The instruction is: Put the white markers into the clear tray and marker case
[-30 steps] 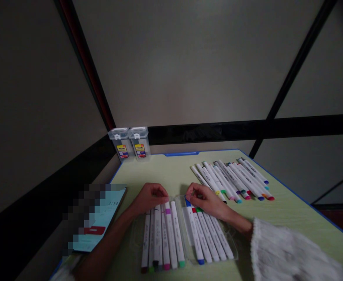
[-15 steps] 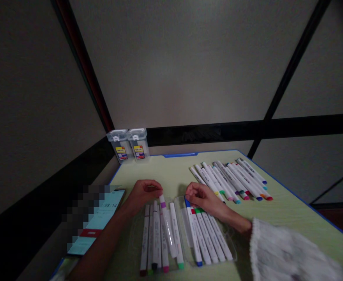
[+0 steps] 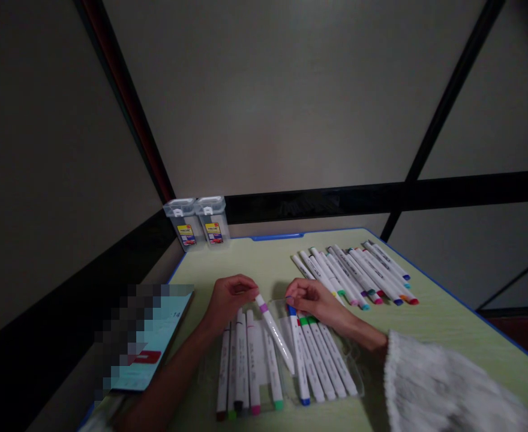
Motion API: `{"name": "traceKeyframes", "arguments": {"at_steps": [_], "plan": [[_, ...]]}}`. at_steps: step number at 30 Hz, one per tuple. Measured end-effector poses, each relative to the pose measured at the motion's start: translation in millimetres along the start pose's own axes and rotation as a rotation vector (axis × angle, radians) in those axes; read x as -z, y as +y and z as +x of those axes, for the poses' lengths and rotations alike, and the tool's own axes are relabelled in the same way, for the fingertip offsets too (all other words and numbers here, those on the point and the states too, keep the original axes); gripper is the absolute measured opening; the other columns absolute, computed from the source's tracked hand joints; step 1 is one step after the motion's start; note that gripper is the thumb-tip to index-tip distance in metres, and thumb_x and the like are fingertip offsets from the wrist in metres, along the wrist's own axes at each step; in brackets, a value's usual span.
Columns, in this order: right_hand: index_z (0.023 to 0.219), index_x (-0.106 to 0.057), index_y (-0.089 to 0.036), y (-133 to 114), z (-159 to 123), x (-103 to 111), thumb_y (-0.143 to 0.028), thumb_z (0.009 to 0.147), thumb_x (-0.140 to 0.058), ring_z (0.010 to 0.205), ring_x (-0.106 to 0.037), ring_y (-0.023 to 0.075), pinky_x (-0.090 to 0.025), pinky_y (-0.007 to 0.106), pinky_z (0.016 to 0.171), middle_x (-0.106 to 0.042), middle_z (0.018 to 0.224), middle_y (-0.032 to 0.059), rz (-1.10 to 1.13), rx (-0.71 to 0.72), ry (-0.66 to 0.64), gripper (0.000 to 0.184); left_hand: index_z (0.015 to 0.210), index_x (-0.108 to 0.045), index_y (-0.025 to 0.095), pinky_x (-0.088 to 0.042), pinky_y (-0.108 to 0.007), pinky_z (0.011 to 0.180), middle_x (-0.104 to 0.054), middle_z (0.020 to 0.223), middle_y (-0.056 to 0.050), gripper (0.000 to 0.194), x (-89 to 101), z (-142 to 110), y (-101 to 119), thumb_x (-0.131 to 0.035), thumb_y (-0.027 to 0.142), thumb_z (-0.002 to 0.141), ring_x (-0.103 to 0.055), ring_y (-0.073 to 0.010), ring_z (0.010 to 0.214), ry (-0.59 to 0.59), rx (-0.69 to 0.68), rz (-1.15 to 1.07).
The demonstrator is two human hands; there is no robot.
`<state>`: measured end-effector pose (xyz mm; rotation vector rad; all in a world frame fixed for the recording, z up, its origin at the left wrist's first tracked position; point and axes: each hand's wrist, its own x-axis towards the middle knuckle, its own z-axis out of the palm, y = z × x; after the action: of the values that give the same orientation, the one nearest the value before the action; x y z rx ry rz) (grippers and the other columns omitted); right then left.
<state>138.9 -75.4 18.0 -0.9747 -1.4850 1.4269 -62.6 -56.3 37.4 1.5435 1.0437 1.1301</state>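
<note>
Covering the right forearm at lower right, a pale, fleecy sleeve (image 3: 453,381) ends in a frilled cuff. Ahead, a shallow, transparent plastic case (image 3: 360,391) lies open in two halves on the pale yellow-green, blue-edged bench (image 3: 250,261), with slim white markers with coloured ends (image 3: 241,372) side by side in each half. At left lies a flat rectangular device with a lit, pale-blue screen (image 3: 160,336). The left hand (image 3: 232,297) pinches the upper end of a glossy white marker with a purple band (image 3: 276,333), tilted, its tapered end over the middle of the case. The right hand (image 3: 313,302) pinches the top of a white marker with blue ends (image 3: 299,357). Beyond lie loose white markers (image 3: 360,273); farther back stand two translucent, lidded plastic boxes (image 3: 213,222) before a smooth grey wall (image 3: 268,108). Relative to half a second earlier, the purple-banded marker has swung rightward from above the left row; the right hand keeps its place.
</note>
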Motion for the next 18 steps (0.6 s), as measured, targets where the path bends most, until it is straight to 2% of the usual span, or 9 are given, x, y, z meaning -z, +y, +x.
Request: {"name": "traceKeyframes", "arguments": {"at_steps": [7,13,18], "plan": [[0.065,-0.054,-0.016,-9,-3,5,-0.039,0.06,-0.071,0.041,-0.038,0.0053,-0.025,0.02,0.042,-0.053,0.05,-0.0047,0.145,-0.022,0.082,0.03,0.058,-0.062,0.013,-0.046,-0.022,0.059,-0.06,0.063,-0.001,0.007,-15.1,-6,-6,-0.067,0.018,0.057,-0.055,-0.0112,0.06,-0.075,-0.053,-0.015],[0.064,-0.056,-0.015,-9,-2,9,-0.038,0.06,-0.072,0.043,-0.039,0.0052,-0.026,0.02,0.043,-0.057,0.054,-0.0024,0.232,-0.009,0.144,0.028,0.061,-0.064,0.013,-0.047,-0.022,0.061,-0.062,0.069,-0.003,0.003,-22.9,-11,-6,-0.063,0.015,0.062,-0.058,-0.0125,0.065,-0.129,-0.121,0.103],[0.065,-0.056,-0.015,-8,-2,8,-0.036,0.06,-0.072,0.043,-0.04,0.0053,-0.027,0.019,0.044,-0.059,0.055,-0.0013,0.261,-0.019,0.157,0.027,0.076,-0.069,0.012,-0.05,-0.025,0.068,-0.067,0.082,-0.008,0.014,-23.3,-13,-1,-0.058,0.016,0.068,-0.062,-0.0166,0.076,-0.186,-0.132,0.21]]}}
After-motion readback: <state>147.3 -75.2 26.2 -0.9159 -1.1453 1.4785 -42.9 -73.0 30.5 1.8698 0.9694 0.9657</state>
